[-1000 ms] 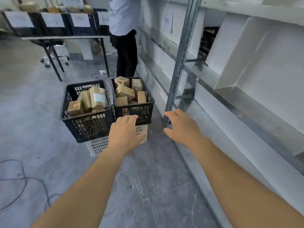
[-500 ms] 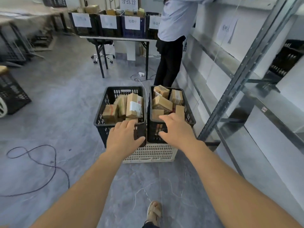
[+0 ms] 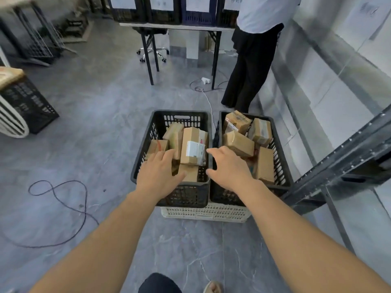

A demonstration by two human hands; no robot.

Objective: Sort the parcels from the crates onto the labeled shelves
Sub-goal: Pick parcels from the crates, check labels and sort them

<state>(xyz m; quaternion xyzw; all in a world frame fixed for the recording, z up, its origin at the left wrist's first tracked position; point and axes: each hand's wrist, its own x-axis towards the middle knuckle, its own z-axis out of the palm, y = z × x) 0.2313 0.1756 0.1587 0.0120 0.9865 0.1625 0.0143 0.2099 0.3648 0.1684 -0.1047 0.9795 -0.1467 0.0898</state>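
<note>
Where L hand point(image 3: 157, 176) covers parcels point(image 3: 193, 145) | crate point(image 3: 186, 195) bottom hidden | labels point(image 3: 198, 4) cropped

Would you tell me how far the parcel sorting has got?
Little looks done: the left black plastic crate and right black plastic crate hold brown cardboard parcels. The left hand and right hand hover open over them, holding nothing. Shelving them all remains.

Ahead of you a person point(image 3: 251, 60) in a pale shirt and black trousers stands just beside a black-legged table point(image 3: 175, 28). On that table sits a row of dark bins point(image 3: 164, 16) with white paper labels. Under it you see an office chair's wheeled base point(image 3: 151, 52). A white plug block point(image 3: 205, 80) lies near the table leg, and a black cable point(image 3: 57, 193) loops across the grey floor point(image 3: 95, 102) to your left.
</note>
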